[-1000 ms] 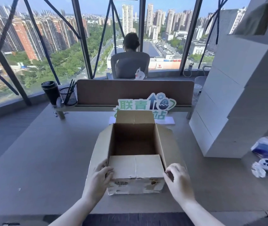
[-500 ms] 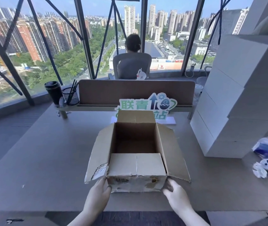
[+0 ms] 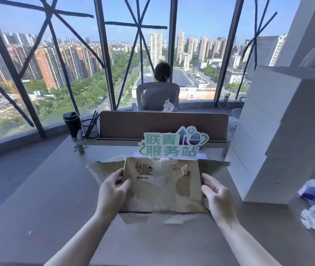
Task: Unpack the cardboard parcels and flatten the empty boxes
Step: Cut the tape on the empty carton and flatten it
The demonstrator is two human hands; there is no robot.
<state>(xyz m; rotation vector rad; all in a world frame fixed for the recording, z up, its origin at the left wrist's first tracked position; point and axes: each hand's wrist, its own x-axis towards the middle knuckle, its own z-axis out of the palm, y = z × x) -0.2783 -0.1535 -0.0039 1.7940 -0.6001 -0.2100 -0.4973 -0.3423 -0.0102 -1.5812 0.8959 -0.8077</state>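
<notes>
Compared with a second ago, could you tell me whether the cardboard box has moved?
Yes. The cardboard box has been tipped over, its taped underside now facing up, and its top edge sits just below the green sign.

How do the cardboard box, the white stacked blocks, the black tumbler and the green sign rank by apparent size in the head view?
1. White stacked blocks, largest.
2. Cardboard box, though it sits nearest the camera, which inflates it.
3. Green sign.
4. Black tumbler, smallest, but farther away, so its true size against the sign is unsure.

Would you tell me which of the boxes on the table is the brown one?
The cardboard box held between both hands; the stacked boxes at the right are plain white.
</notes>
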